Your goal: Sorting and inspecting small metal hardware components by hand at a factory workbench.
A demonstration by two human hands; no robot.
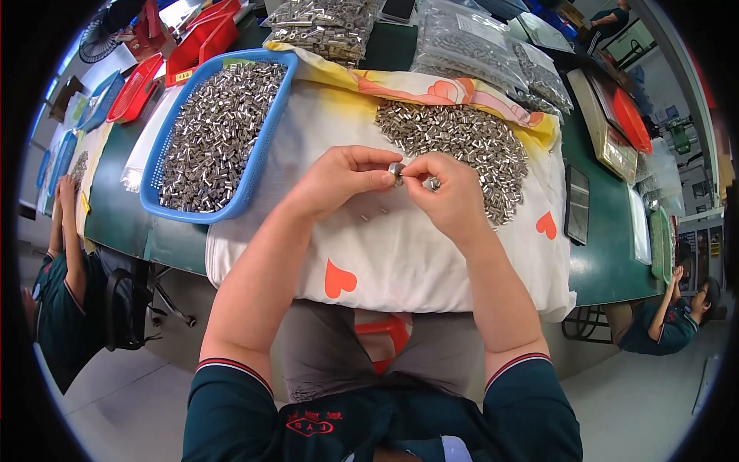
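Over the cloth, my left hand point(336, 182) pinches a small, round, shiny metal part point(396, 170) between thumb and fingers. My right hand point(449, 194) meets it there, its thumb and forefinger pressed together at the part's side. What those fingertips hold is too small to tell. Another metal piece point(434, 184) shows against the curled fingers of the right hand. Just beyond and right of my hands spreads a pile of short metal sleeves point(462, 138). Two tiny pieces point(365, 218) lie on the white cloth point(416, 262) below my hands.
A blue basket point(151, 181) full of metal sleeves stands at the left. Bagged metal parts point(469, 46) lie at the back. A dark phone-like slab point(576, 204) rests on the green table point(608, 262) at right. Other people sit at both sides.
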